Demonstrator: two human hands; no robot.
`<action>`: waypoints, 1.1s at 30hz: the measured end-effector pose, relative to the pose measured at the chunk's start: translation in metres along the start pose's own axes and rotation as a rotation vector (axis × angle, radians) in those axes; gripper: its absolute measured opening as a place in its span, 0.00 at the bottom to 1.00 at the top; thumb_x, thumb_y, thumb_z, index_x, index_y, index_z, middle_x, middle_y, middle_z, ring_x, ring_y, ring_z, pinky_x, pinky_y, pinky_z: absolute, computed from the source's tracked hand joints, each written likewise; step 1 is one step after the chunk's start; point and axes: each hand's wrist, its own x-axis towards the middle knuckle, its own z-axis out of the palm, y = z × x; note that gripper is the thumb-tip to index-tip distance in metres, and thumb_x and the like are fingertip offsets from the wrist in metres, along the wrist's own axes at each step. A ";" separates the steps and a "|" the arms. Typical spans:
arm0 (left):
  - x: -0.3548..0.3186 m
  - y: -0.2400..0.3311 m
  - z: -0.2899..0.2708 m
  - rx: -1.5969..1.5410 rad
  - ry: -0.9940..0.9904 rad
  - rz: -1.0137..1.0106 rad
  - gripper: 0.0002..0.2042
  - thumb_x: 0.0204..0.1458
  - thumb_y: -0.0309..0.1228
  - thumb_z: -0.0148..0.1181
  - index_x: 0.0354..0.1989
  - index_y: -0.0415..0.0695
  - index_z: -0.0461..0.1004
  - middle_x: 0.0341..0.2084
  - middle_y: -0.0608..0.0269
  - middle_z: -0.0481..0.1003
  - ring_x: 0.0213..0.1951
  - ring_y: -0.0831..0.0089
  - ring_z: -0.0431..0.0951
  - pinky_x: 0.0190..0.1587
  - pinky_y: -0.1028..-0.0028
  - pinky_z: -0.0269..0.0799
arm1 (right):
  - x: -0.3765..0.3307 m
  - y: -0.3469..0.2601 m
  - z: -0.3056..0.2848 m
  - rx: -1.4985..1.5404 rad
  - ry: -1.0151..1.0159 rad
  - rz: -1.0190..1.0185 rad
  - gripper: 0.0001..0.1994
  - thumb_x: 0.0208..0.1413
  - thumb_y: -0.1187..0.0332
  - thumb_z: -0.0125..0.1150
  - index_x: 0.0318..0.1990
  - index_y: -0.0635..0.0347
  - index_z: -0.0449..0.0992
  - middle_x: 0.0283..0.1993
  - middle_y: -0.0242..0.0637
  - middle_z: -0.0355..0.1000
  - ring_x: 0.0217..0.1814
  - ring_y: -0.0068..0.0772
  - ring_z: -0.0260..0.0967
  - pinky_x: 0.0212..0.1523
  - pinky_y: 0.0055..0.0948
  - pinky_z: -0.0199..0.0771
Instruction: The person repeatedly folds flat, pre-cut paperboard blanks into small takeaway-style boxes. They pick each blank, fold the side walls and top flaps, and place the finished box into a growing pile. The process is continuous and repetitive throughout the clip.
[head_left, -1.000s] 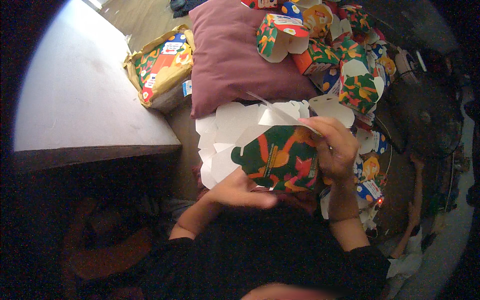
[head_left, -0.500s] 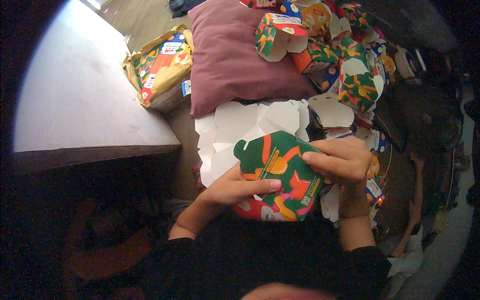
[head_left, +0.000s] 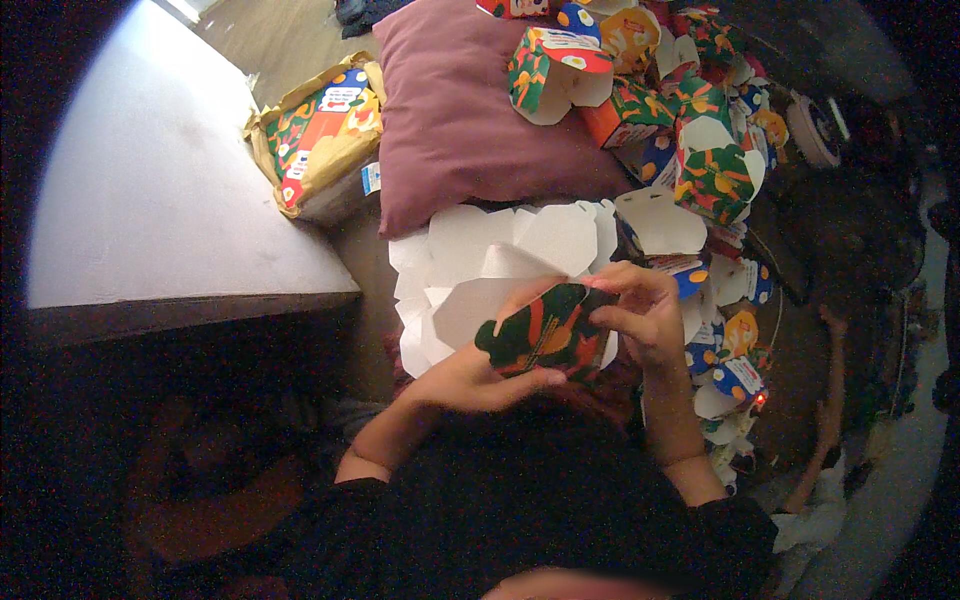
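Between my hands is a partly folded takeaway carton (head_left: 540, 332), green with orange and red patterns outside and white inside. It is tilted, with white flaps standing up on its far side. My left hand (head_left: 465, 383) grips its near left part, thumb along the printed panel. At its right edge my right hand (head_left: 640, 312) pinches a flap corner between thumb and fingers. Under and beyond the carton lie flat white carton blanks (head_left: 465, 238), stacked with the plain side up. Part of the carton's base is hidden by my left hand.
A mauve cushion (head_left: 480, 110) lies beyond the blanks. Folded cartons (head_left: 715, 180) are heaped along the right. A torn brown paper pack (head_left: 315, 140) of printed cartons stands left, beside a white-topped block (head_left: 180, 190). Another person's arm (head_left: 828, 390) shows at far right.
The carton has turned from its flat printed face to a tilted, opened shape, with white flaps now showing. My right hand has moved slightly left and changed its hold to the flap corner.
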 end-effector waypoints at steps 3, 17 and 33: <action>-0.003 -0.007 -0.001 -0.625 -0.016 -0.062 0.54 0.43 0.49 0.64 0.66 0.47 0.26 0.58 0.52 0.56 0.61 0.61 0.56 0.61 0.65 0.51 | -0.009 -0.008 0.007 0.062 0.060 -0.093 0.17 0.47 0.65 0.61 0.38 0.73 0.76 0.36 0.44 0.74 0.42 0.37 0.71 0.49 0.29 0.66; 0.010 -0.029 0.002 0.314 0.059 -0.257 0.31 0.52 0.57 0.42 0.51 0.40 0.64 0.55 0.55 0.60 0.58 0.62 0.58 0.59 0.59 0.50 | 0.012 0.004 -0.014 -0.340 -0.214 -0.238 0.32 0.37 0.54 0.69 0.53 0.57 0.71 0.50 0.41 0.62 0.53 0.35 0.57 0.53 0.28 0.55; 0.009 -0.016 -0.013 -0.995 0.085 -0.035 0.41 0.43 0.50 0.61 0.63 0.45 0.51 0.58 0.51 0.60 0.57 0.52 0.64 0.49 0.48 0.67 | 0.017 -0.013 -0.008 -0.702 -0.248 -0.270 0.15 0.39 0.55 0.68 0.24 0.55 0.74 0.59 0.45 0.58 0.66 0.50 0.50 0.61 0.46 0.52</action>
